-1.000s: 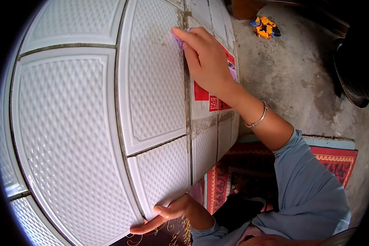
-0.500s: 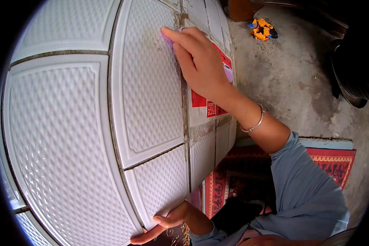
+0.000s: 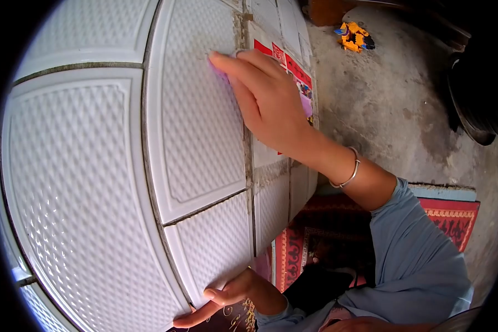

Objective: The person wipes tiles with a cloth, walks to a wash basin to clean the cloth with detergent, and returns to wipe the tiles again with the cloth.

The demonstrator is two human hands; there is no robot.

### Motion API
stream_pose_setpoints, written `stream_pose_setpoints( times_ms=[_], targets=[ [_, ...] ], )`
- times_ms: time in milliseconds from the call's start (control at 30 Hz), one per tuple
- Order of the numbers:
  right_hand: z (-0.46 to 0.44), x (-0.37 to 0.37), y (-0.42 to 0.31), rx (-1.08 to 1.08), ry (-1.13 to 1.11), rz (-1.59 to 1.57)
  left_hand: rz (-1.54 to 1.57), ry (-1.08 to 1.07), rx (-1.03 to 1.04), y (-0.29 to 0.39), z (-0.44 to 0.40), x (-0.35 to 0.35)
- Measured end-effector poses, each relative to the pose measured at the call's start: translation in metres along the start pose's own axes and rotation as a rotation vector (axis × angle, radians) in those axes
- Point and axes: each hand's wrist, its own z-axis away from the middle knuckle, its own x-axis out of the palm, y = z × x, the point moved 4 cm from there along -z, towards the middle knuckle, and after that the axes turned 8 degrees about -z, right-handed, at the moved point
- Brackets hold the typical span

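My right hand (image 3: 265,97) is pressed against a white textured tile (image 3: 202,116) near the top, with its fingers closed over a purple cloth (image 3: 220,72). Most of the cloth is hidden under the fingers. A silver bangle (image 3: 353,169) circles the right wrist. Low in the view, my left hand (image 3: 224,299) rests at the bottom edge of the tiled surface, thumb and forefinger spread apart, holding nothing. Just beyond the right hand, a red printed label (image 3: 293,69) is stuck on the tiles.
An orange toy (image 3: 354,37) lies on the grey concrete floor (image 3: 387,99). A red patterned rug (image 3: 448,216) spreads at the lower right. Dark round objects (image 3: 473,105) stand at the right edge. Grimy grout lines separate the tiles.
My right hand has slid down and left across the tile with the cloth, uncovering more of the red label. The view has shifted slightly; my left hand stays at the lower edge.
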Motion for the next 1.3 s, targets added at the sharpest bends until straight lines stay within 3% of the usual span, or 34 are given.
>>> stream_pose_setpoints(
  times_ms=[300,500,700,900,1167,1300],
  targets=[
    [0.009,-0.006,-0.019,0.125,-0.075,-0.067,-0.061,-0.063,0.032,-0.031,-0.005,-0.022],
    [0.001,-0.005,-0.006,0.044,-0.066,0.063,-0.03,-0.06,0.046,-0.032,-0.005,-0.021],
    [0.0,-0.007,-0.014,0.117,-0.069,-0.009,-0.038,-0.054,0.079,-0.026,-0.006,-0.022],
    [-0.006,-0.007,-0.002,0.041,-0.033,0.031,-0.058,-0.063,0.08,-0.039,-0.007,-0.027],
    [-0.001,-0.009,-0.022,0.108,-0.085,-0.031,-0.021,-0.043,0.037,-0.03,-0.005,-0.02],
    [-0.008,-0.01,0.005,0.128,-0.069,0.058,-0.129,-0.037,0.131,-0.021,-0.003,-0.02]
  ],
)
